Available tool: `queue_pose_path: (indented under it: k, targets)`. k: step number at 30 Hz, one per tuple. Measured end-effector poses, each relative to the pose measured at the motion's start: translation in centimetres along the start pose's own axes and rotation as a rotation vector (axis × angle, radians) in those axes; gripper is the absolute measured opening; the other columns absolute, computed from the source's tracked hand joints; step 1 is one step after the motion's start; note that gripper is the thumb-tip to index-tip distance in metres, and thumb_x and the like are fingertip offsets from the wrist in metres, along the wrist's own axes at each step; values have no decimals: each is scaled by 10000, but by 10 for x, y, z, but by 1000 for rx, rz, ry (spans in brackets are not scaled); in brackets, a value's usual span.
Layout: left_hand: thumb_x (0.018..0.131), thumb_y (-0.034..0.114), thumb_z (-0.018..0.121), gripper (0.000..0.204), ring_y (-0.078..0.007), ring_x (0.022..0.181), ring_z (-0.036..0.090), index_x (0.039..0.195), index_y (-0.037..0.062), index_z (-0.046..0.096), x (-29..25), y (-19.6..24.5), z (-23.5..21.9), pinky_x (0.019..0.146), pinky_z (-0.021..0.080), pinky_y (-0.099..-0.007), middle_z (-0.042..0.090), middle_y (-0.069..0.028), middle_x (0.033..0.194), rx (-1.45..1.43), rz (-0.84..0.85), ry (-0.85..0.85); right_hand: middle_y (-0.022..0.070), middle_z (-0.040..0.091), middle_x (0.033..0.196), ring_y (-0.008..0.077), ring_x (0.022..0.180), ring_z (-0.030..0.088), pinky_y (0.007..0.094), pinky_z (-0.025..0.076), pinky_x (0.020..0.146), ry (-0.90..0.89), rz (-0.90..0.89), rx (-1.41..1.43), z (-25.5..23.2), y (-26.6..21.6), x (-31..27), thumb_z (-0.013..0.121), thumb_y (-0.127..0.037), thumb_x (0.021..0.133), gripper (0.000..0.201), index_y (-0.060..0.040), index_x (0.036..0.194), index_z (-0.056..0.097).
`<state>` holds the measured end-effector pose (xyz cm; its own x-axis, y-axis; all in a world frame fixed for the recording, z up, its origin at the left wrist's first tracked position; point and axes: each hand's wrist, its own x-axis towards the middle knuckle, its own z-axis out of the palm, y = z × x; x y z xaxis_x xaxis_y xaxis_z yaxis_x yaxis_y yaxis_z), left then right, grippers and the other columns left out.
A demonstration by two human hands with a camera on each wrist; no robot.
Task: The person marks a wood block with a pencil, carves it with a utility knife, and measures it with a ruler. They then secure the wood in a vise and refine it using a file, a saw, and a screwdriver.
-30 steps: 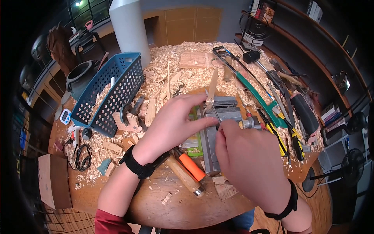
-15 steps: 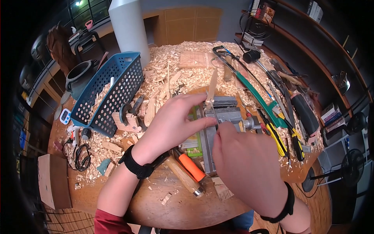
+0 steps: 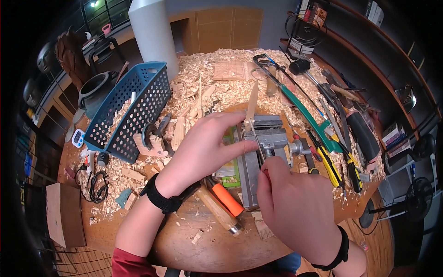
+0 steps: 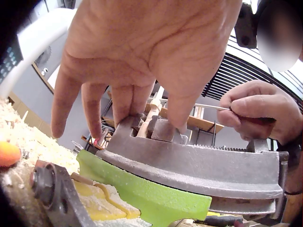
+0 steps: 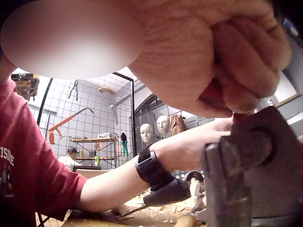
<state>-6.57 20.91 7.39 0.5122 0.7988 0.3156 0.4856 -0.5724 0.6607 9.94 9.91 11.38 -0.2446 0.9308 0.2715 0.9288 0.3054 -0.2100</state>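
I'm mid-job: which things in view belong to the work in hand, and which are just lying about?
In the work:
right hand, gripping a slim metal tool
left hand, at the vise
pale wooden piece, standing in the vise

Apparently just lying about:
blue basket
green saw
orange-handled tool

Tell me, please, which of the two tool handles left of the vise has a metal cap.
The wooden handle: its near end has a metal cap, while the orange handle beside it shows none.

2 hands (image 3: 203, 143) (image 3: 300, 198), 2 black wristbands (image 3: 161, 197) (image 3: 336, 256), 1 vise (image 3: 249, 175), 1 blue basket (image 3: 134, 123), 1 green-framed saw (image 3: 296, 104)
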Motion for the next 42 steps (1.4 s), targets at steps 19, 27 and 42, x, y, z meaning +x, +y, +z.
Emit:
queue_pose_path:
  k: [19, 27, 42]
  targets:
    - [820, 228, 769, 464, -288, 888, 654, 1204, 6, 633, 0, -2, 1, 791, 505, -359, 688, -202, 1016, -37, 42, 36, 113, 593, 559, 300, 502, 617, 405, 467, 490, 55, 9, 1, 4, 8, 6, 610, -127, 907, 95, -53, 850, 593]
    - [840, 189, 763, 525, -201, 880, 663, 1318, 41, 607, -1, 0, -1, 792, 504, -313, 708, -186, 1066, 1, 12, 5, 115, 614, 595, 315, 539, 625, 408, 474, 511, 53, 28, 43, 2, 12, 4, 618, -119, 904, 86, -49, 858, 601]
    - [823, 209, 779, 534, -147, 672, 565, 1311, 64, 622, 1, -12, 8, 618, 463, -292, 715, -159, 1020, 19, 139, 97, 116, 596, 572, 317, 525, 617, 417, 470, 516, 62, 53, 20, 4, 6, 10, 610, -138, 918, 112, -43, 865, 582]
